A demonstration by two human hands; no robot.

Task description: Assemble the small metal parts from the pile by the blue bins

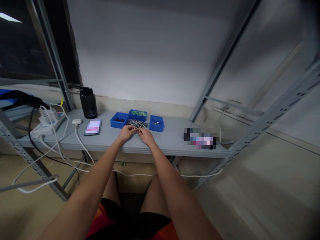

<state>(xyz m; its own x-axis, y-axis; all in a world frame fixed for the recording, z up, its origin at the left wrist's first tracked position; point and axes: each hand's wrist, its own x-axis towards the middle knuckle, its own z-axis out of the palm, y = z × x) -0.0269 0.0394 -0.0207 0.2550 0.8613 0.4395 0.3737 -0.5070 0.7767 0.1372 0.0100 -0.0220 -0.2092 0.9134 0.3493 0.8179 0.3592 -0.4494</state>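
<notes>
My left hand and my right hand meet above the front part of the grey shelf. The fingertips of both are pinched together at a tiny piece, too small to make out. Just behind the fingers lies a heap of thin, shiny metal parts. Around the heap stand three blue bins: a left bin with dark small pieces, a rear bin with something green, and a right bin with a few shiny metal pieces.
A black bottle stands at the back left, near a blurred phone and a white charger. White cables run from a power strip and hang before the shelf. A pixelated object lies to the right. Metal posts flank the shelf.
</notes>
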